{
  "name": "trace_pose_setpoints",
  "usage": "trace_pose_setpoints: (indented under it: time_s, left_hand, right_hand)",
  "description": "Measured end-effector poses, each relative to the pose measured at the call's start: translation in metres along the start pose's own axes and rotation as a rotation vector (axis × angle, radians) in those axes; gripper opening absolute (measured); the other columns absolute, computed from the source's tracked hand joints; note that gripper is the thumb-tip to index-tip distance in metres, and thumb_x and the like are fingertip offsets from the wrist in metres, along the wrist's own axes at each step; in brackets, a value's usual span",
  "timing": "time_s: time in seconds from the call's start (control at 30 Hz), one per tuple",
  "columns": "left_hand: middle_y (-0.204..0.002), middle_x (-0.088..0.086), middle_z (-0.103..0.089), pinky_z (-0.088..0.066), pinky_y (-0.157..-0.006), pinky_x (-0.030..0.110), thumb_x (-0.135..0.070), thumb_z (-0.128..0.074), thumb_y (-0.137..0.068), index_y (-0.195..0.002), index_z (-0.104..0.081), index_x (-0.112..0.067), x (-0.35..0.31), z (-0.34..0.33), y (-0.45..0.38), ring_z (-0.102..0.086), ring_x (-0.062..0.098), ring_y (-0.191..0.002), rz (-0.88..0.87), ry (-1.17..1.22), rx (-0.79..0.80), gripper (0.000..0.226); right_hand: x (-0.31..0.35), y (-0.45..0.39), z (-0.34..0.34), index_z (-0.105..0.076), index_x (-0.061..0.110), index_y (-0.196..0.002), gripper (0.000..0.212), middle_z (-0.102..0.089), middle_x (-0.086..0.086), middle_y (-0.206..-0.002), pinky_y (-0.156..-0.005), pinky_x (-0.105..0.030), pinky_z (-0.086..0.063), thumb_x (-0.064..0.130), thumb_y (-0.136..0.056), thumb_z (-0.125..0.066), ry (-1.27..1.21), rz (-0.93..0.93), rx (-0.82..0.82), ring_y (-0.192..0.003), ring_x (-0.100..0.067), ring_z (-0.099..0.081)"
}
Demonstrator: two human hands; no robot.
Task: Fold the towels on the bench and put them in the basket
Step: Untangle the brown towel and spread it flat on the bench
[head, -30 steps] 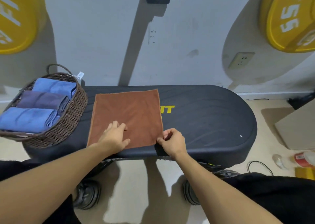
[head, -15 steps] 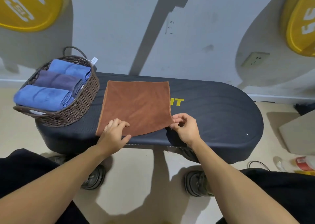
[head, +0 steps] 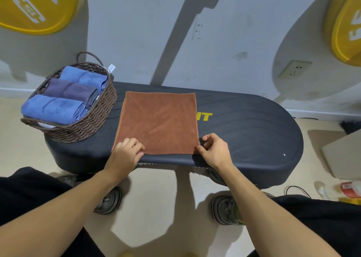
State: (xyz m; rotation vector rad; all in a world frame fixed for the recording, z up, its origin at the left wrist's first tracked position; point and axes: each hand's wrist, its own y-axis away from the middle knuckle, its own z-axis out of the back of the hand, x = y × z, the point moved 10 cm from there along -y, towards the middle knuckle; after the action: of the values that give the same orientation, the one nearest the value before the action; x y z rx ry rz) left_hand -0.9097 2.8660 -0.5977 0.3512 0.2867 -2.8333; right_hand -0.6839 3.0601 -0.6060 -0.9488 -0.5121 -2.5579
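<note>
Brown, one square microfibre towel [head: 159, 124] lies flat on the dark padded bench [head: 244, 135]. At its 7 o'clock corner the left hand [head: 125, 155] pinches the edge; at 5 o'clock the right hand [head: 214, 149] pinches likewise. At 9 o'clock, the brown woven wicker basket [head: 93, 120] holds three folded towels: two blue [head: 52, 108], one purple-grey [head: 70, 89].

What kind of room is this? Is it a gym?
Probably a gym, yes. Big yellow weight plates lean on the wall, and there is a padded black bench with a basket of rolled towels on it.
</note>
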Motion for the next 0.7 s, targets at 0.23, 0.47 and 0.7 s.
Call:
trace_pose_setpoints:
  time_s: [0.23, 0.47, 0.7]
  left_hand:
    - [-0.092, 0.001, -0.064, -0.048, -0.073, 0.039, -0.01, -0.08, -0.078, -0.099, -0.072, -0.012, 0.007, 0.005, 0.006, -0.06, 0.025, -0.085, 0.007, -0.001, 0.018, 0.022]
    - [-0.085, 0.002, -0.061, -0.042, -0.071, 0.038, -0.009, -0.067, -0.086, -0.082, -0.066, -0.011, 0.011, 0.007, -0.001, -0.055, 0.026, -0.08, 0.053, 0.022, -0.068, 0.005]
    - [-0.081, -0.001, -0.051, -0.03, -0.07, 0.026, -0.013, -0.038, -0.095, -0.086, -0.05, -0.015, 0.012, 0.02, -0.007, -0.037, 0.011, -0.074, 0.077, 0.168, -0.151, 0.015]
  right_hand:
    - [0.059, 0.023, -0.06, -0.071, 0.019, -0.113, 0.029, -0.059, 0.005, -0.114, -0.094, -0.026, -0.043, 0.029, -0.086, -0.072, 0.176, 0.482, 0.164, -0.111, -0.016, -0.049]
    - [0.05, 0.018, -0.07, -0.068, 0.019, -0.111, 0.03, -0.057, 0.004, -0.115, -0.094, -0.037, -0.042, 0.038, -0.087, -0.068, 0.271, 0.433, 0.12, -0.112, -0.021, -0.048]
    - [0.052, 0.014, -0.077, -0.06, 0.022, -0.111, 0.034, -0.047, -0.001, -0.111, -0.085, -0.036, -0.037, 0.047, -0.088, -0.065, 0.382, 0.376, 0.064, -0.105, -0.023, -0.04]
